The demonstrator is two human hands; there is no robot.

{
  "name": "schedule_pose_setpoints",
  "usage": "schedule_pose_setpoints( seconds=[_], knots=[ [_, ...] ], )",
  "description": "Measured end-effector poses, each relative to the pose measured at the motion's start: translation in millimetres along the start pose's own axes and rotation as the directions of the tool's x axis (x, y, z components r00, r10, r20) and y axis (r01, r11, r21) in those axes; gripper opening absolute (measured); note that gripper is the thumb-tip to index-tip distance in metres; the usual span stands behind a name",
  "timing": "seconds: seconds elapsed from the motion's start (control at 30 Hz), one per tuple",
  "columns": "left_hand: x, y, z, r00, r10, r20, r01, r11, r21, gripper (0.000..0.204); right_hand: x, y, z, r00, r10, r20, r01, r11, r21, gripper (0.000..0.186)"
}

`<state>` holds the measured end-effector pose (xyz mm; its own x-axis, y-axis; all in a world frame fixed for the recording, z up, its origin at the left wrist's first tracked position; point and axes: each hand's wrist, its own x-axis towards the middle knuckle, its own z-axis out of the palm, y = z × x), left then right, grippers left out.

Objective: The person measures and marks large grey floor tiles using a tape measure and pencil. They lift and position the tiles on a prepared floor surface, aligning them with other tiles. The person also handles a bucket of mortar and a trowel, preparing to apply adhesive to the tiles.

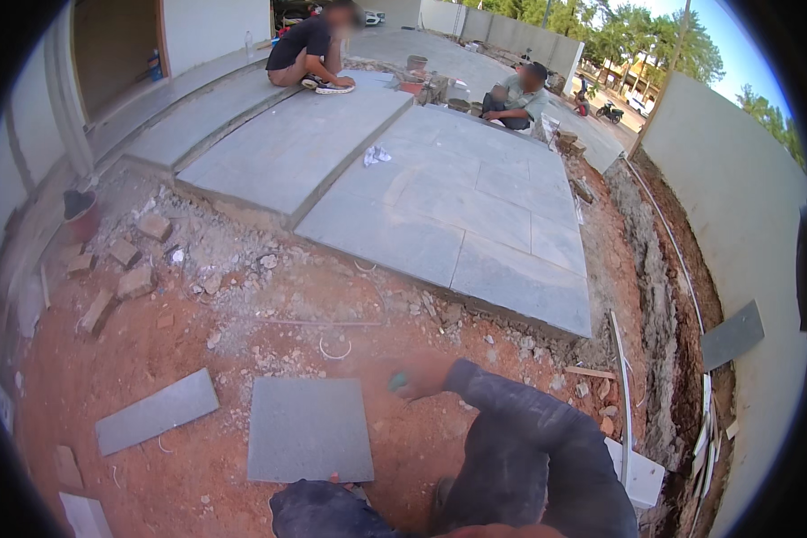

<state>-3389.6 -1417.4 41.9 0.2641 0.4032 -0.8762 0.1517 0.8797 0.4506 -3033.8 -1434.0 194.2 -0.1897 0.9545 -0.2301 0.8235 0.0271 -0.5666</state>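
My right hand (419, 377), blurred, is in front of me above the red dirt, closed on a small green object (397, 381) that I cannot make out further. My left hand (335, 478) shows only as a bit of skin beyond my dark sleeve, at the near edge of a square grey stone tile (307, 425); its fingers are mostly hidden. A narrow grey tile (156, 411) lies to the left of the square one.
Ahead are paved slabs (522, 264) with a crumpled white scrap, and two crouching people (291, 58) (520, 99). Broken bricks (134, 283) and a bucket (81, 220) are at the left. A trench, pipes and a wall (726, 179) line the right.
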Motion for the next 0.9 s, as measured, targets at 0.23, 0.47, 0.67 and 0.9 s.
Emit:
schedule_pose_setpoints(
  seconds=[0.23,0.47,0.67,0.9],
  knots=[
    [0.8,-4.2,-24.1,0.976,-0.168,0.137,0.133,0.962,0.237,0.041,15.0,0.5,15.5,0.994,-0.091,-0.06,0.094,0.995,0.038,0.06],
    [-7.1,16.4,10.8,0.949,0.117,0.294,-0.172,0.971,0.166,0.033,36.4,-21.7,67.4,0.955,-0.296,0.001,0.295,0.952,-0.076,0.065],
    [-1.6,45.0,54.8,0.854,0.303,0.423,-0.286,0.953,-0.103,0.023,40.1,-42.1,97.1,0.924,-0.382,0.03,0.382,0.915,-0.126,0.067],
    [8.3,40.6,49.4,0.864,0.242,0.442,-0.218,0.97,-0.104,0.013,37.4,-45.6,100.1,0.937,-0.326,0.125,0.347,0.907,-0.238,0.067]
  ],
)
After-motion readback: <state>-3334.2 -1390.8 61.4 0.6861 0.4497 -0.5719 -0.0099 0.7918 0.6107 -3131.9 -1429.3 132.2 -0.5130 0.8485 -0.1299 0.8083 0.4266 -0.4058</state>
